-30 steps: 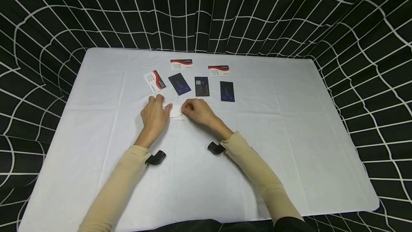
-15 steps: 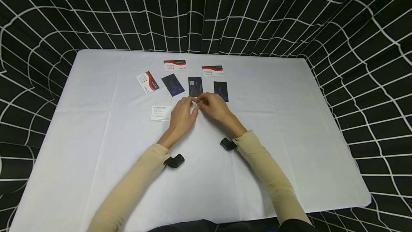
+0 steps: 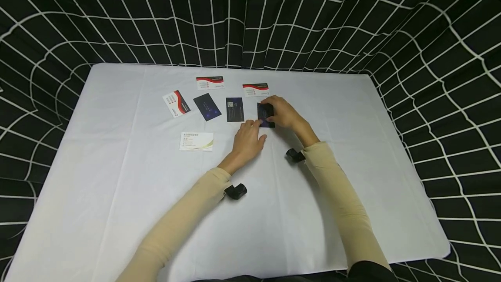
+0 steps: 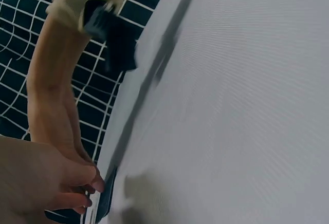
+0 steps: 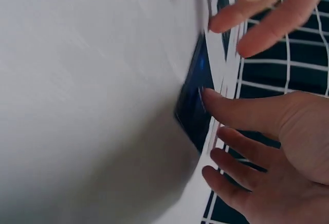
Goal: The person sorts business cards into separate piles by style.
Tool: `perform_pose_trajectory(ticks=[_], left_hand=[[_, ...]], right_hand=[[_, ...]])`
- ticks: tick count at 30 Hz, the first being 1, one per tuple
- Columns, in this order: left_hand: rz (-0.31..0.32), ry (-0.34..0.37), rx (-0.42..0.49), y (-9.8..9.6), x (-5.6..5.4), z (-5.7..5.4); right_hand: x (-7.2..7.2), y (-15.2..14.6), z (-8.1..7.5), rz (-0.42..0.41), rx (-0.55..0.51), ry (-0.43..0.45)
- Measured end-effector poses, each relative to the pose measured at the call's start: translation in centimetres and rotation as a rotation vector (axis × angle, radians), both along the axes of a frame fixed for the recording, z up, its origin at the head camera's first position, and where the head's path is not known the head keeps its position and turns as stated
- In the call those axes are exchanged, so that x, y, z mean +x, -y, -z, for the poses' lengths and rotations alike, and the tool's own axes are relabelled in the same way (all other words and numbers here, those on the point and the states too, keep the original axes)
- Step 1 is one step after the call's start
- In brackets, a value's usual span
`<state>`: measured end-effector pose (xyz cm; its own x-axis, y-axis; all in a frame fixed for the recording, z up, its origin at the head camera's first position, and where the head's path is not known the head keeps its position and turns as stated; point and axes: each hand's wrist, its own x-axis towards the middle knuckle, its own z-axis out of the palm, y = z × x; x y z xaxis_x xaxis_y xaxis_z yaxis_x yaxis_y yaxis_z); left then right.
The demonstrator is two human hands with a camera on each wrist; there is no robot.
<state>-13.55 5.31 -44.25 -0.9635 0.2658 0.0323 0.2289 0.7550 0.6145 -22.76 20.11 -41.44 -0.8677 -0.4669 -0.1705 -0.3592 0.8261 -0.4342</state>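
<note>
A dark blue business card (image 3: 264, 111) lies flat at the right end of the group. My right hand (image 3: 285, 111) arches over its right side, fingertips near the far edge. In the right wrist view, the thumb touches the face of the dark card (image 5: 196, 106) while the other fingers spread apart. My left hand (image 3: 248, 139) lies just in front, its extended fingertips right at the card's near left corner and its thumb apart. Left of that hand is a white card (image 3: 196, 141) with a yellow-green curve.
Two more dark cards, one upright (image 3: 235, 110) and one tilted (image 3: 207, 107), lie left of the hands. Red-and-white cards sit at the far left (image 3: 176, 103), far middle (image 3: 209, 82) and behind the right hand (image 3: 256, 90). A black netted curtain (image 3: 250, 21) borders the white table (image 3: 332, 229).
Both hands have moved right, from the white card to the rightmost dark card. The white card, partly covered by the left hand before, now lies uncovered.
</note>
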Motion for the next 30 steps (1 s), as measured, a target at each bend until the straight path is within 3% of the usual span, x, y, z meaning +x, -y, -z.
perform_pose_trajectory(ticks=[7,12,18,27,30], left_hand=[[0.038,0.009,-0.06,-1.3,-0.2,0.5],[0.014,-0.001,-0.039,-1.6,-0.4,0.7],[-0.058,-0.025,0.126,-1.7,-0.9,0.9],[-0.163,-0.004,0.512,-2.3,-1.8,1.1],[-0.192,-0.016,0.574,-2.3,-1.9,1.0]], right_hand=[[-1.3,-0.1,-0.2,-0.017,0.079,0.057],[-1.6,0.3,-0.7,-0.007,0.13,0.035],[-1.5,-0.2,-0.5,0.027,0.098,-0.063],[-1.2,-2.3,0.2,0.092,-0.216,-0.124],[-1.0,-2.6,0.1,0.101,-0.3,-0.099]])
